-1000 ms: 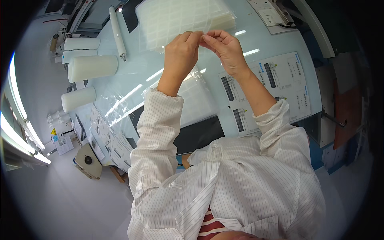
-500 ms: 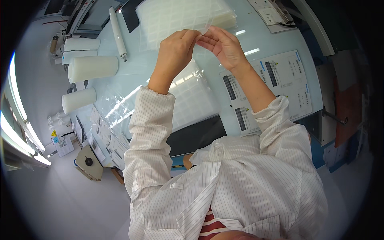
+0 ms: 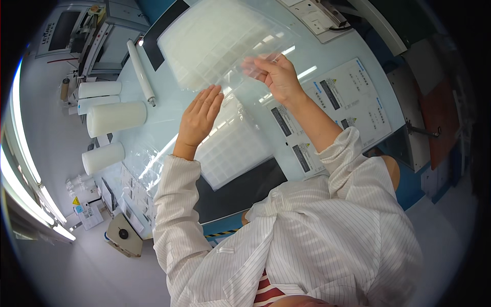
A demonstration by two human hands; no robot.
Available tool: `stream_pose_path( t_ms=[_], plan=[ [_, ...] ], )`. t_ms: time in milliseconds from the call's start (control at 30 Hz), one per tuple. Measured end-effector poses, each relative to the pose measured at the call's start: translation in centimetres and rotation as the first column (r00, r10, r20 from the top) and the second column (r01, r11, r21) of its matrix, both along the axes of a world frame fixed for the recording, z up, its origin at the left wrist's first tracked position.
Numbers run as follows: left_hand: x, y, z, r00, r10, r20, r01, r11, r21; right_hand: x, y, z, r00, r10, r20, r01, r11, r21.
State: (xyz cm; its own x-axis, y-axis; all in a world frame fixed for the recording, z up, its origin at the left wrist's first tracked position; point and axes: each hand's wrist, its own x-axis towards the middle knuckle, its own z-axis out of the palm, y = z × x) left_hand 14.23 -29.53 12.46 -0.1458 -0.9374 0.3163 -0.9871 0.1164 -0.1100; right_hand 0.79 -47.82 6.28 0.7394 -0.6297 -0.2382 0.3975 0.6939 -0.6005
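My right hand (image 3: 280,79) pinches the edge of a clear plastic sheet (image 3: 231,79) between thumb and fingers, and its fingertips show blurred through the film. The sheet stretches away over a stack of translucent sheets with a grid of squares (image 3: 202,36) at the far side of the table. Left of it, my left hand (image 3: 200,116) is stretched flat, fingers straight and side by side, by the near edge of the sheet. Whether its fingertips touch the film I cannot tell. Nearer to me lies a second sheet with grid squares (image 3: 232,146), partly on a black mat (image 3: 248,187).
Printed label sheets (image 3: 332,102) lie on the glossy table (image 3: 312,43) at right. A white roller (image 3: 140,71) and several white rolls (image 3: 116,118) are at left. Crumpled clear film (image 3: 146,153) lies near the left edge. A metal fixture (image 3: 317,18) stands at the far right.
My hands have moved apart from where they met at the sheet's edge. The left came nearer and down-left, its fingers straightened; the right keeps the sheet. The head view has shifted slightly.
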Motion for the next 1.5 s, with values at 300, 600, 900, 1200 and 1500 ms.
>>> stream_pose_path(
  t_ms=[300,600,900,1200,1500],
  plan=[
    [-3.9,-3.0,-0.1,0.923,0.188,-0.337,-0.243,0.961,-0.129,-4.0,0.6,-2.2,0.885,0.371,-0.282,-0.404,0.913,-0.065],
    [-9.5,-10.4,-3.1,0.902,0.158,-0.402,-0.253,0.948,-0.195,-6.4,-2.9,-3.0,0.998,0.055,-0.023,-0.053,0.995,0.089],
    [-9.3,-9.2,-1.5,0.86,0.194,-0.472,-0.338,0.91,-0.242,-5.9,-1.9,-1.9,0.927,0.238,0.29,-0.31,0.922,0.231],
    [-8.3,-7.9,0.6,0.842,0.165,-0.513,-0.34,0.901,-0.269,-5.2,-0.3,0.5,0.924,0.224,0.31,-0.286,0.943,0.17],
    [-8.6,-7.4,1.4,0.825,0.166,-0.54,-0.365,0.886,-0.286,-5.3,0.4,1.4,0.925,0.235,0.299,-0.286,0.948,0.141]
  ],
)
